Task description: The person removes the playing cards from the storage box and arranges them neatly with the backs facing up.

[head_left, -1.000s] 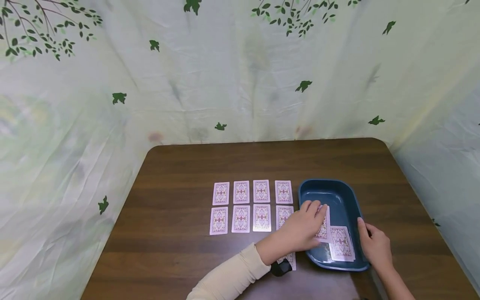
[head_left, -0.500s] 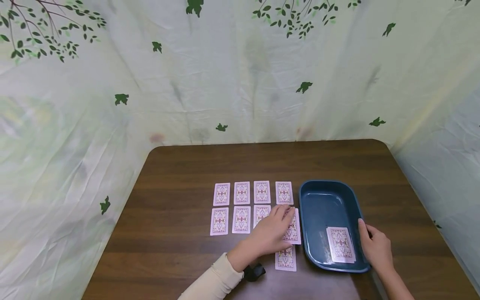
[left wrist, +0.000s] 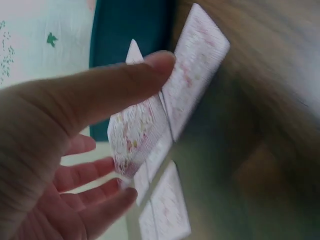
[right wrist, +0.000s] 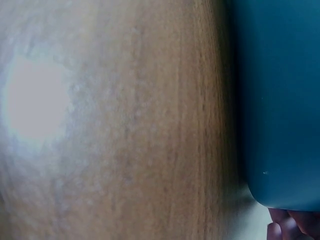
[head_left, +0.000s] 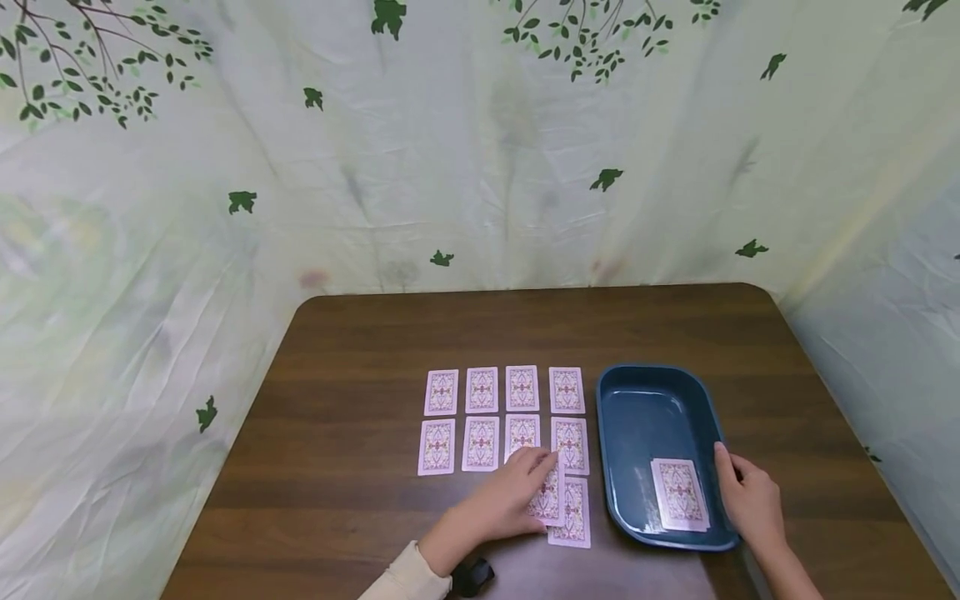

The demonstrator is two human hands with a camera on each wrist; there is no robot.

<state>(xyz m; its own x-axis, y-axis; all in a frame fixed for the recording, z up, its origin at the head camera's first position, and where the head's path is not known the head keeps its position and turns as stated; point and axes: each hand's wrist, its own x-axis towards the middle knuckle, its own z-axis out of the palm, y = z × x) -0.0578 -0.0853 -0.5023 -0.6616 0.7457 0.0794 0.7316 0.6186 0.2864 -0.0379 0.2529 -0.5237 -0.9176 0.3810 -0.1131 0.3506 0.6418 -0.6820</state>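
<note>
In the head view my left hand [head_left: 501, 498] pinches a playing card [head_left: 550, 502] with a pink-and-white patterned back, just left of the lowest card [head_left: 572, 521] on the table. In the left wrist view the held card [left wrist: 137, 127] stands tilted between thumb and fingertips. My right hand [head_left: 752, 504] grips the right rim of a dark blue tray [head_left: 645, 433], thumb on the edge. A small stack of cards [head_left: 681, 496] lies back-up inside, near the tray's front right. The right wrist view shows mostly the tray's outer wall [right wrist: 285, 100].
Several cards lie back-up in two rows left of the tray, such as the far-left card [head_left: 442, 392] and the near-left card [head_left: 437, 447]. They rest on a brown wooden table [head_left: 360, 350]. A leaf-printed cloth [head_left: 487, 167] hangs behind the table's far edge.
My left hand has moved left and toward me with the card, from above the tray to the left of the lowest card. The right hand stays at the tray's rim.
</note>
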